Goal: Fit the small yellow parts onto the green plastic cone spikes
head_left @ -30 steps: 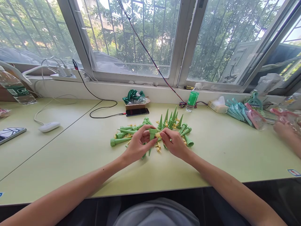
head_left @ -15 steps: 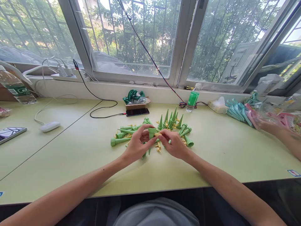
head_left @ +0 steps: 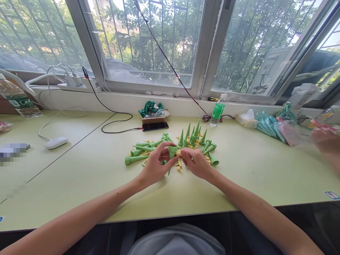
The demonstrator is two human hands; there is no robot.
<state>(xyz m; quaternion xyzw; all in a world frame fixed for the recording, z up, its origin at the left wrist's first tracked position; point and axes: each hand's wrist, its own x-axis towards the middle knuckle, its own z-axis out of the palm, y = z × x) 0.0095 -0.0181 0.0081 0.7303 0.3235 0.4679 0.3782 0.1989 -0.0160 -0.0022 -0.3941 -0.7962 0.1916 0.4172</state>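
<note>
My left hand [head_left: 156, 162] is closed around a green plastic plant watering spike [head_left: 172, 151], its wide collar up and its point down. The fingers of my right hand [head_left: 196, 162] pinch a small yellow plastic valve [head_left: 179, 153] against the side of the spike's collar; how far it sits in the collar is hidden. Behind my hands several green spikes [head_left: 195, 132] stand points up. More green spikes [head_left: 136, 160] lie to the left, and a few [head_left: 213, 158] lie to the right. Loose yellow valves [head_left: 179, 168] are scattered among them.
A phone [head_left: 155, 126] lies before a small box [head_left: 153, 120] holding green plastic. Farther right stand a water bottle [head_left: 217, 110], a tissue pack [head_left: 247, 119] and light-blue plastic pieces [head_left: 271, 126]. A white mouse [head_left: 56, 142] rests at left. Another person's hand [head_left: 325, 138] is at far right.
The spike in my left hand has tilted slightly, and my right fingers have curled in closer around the yellow valve. The other person's hand at far right has moved away to the right, holding something pink.
</note>
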